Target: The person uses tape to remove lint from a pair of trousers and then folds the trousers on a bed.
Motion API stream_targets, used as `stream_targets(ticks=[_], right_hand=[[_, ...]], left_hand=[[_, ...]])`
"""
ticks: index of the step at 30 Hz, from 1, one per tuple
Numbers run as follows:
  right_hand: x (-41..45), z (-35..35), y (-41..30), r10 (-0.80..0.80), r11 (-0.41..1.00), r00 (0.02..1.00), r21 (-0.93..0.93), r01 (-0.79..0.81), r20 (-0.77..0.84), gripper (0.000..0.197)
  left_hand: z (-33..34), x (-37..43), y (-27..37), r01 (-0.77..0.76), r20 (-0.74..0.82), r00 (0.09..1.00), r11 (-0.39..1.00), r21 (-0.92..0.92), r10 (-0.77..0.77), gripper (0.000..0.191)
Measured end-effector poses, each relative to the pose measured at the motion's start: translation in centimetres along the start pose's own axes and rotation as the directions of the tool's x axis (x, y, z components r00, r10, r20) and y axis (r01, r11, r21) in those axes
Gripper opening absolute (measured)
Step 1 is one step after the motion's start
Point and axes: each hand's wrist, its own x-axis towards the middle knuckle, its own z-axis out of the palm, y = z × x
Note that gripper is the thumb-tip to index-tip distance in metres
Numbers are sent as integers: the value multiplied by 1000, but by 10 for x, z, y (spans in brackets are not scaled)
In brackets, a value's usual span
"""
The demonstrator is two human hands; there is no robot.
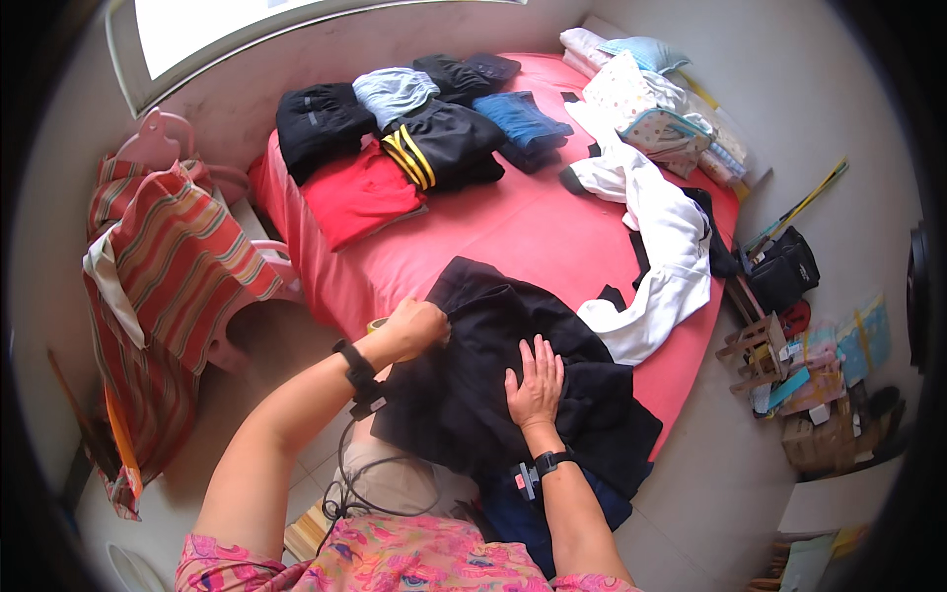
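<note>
A large black garment point(510, 370) lies spread over the near edge of a bed with a pink sheet point(510, 222). My left hand point(422, 327) is closed at the garment's left edge, its fingers curled around the black cloth. Part of a yellowish roll point(377, 324) shows beside that hand, mostly hidden behind it. My right hand point(538, 381) rests flat on the middle of the garment with its fingers extended. Dark blue cloth point(599, 499) hangs below the black garment, near my right forearm. A white garment point(666, 251) lies crumpled to the right, partly over black cloth.
Folded black trousers point(325, 122), a red garment point(362, 196) and folded blue jeans point(521, 118) sit on the bed's far side. A chair draped with striped cloth point(177, 251) stands left. A wooden stool point(762, 351) and boxes are at right. A cable point(348, 496) hangs before me.
</note>
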Motion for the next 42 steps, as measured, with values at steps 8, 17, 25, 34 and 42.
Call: stream_targets(ticks=[8,17,25,34,42], right_hand=[[0,1,-3,13,999,1000,47,-13,9,57],[-2,-2,2,35,991,999,128,-33,-17,57],[-3,3,9,23,989,997,147,-13,-70,57],[-12,-25,10,68,858,988,513,12,-136,29],[-80,-74,47,-65,951,989,291,103,-135,18]], left_hand=[[3,57,-12,-165,-255,963,935,-315,84,34],[-108,6,-13,156,-174,976,979,131,-132,12],[-85,48,74,-171,-11,985,982,-82,171,22],[-14,100,101,-111,31,994,988,104,108,20],[-13,105,106,-76,94,994,983,168,61,19]])
